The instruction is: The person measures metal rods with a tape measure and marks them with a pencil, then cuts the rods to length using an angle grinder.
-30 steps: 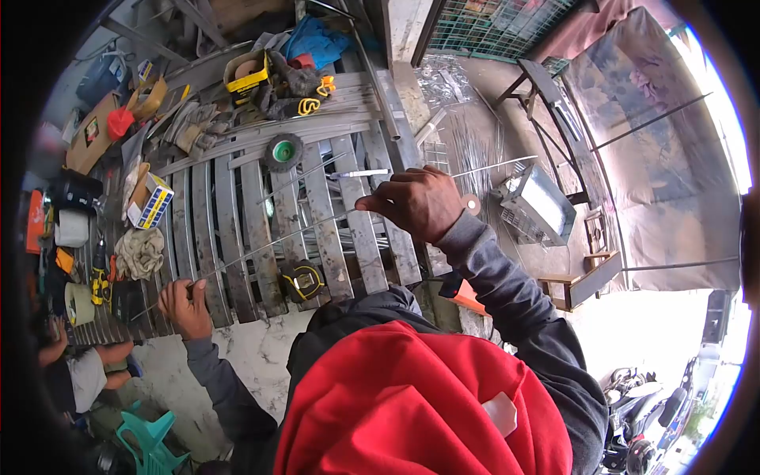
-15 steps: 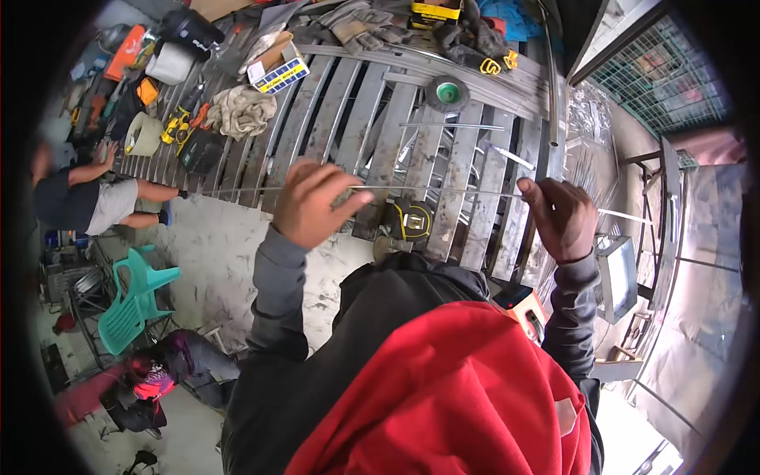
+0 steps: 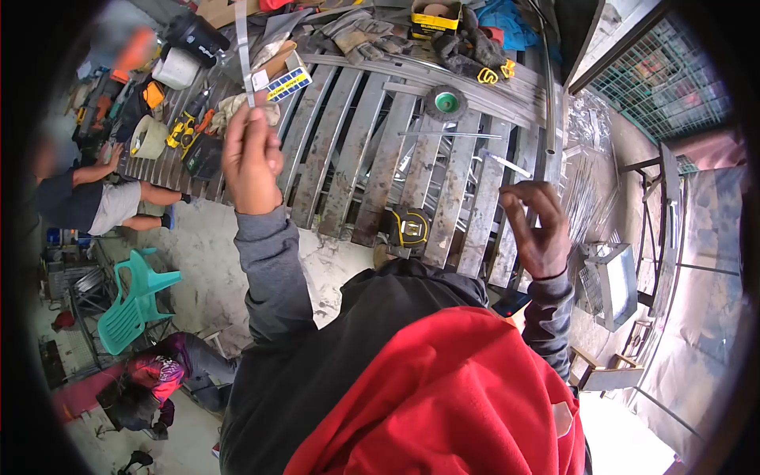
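Left hand: your left hand (image 3: 252, 154) pinches a thin metal strip (image 3: 244, 47), held upright over the counter's (image 3: 348, 142) left part.
Right hand: your right hand (image 3: 538, 229) is released, fingers curled, holding nothing.
Tape measure (image 3: 409, 227): on the counter's near edge, between your hands.

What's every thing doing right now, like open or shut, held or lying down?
left hand, shut on the metal rod
metal rod, held upright
right hand, open and empty
tape measure, tape wound in, lying on the slatted bench
grinding disc, lying flat
yellow box, open on top
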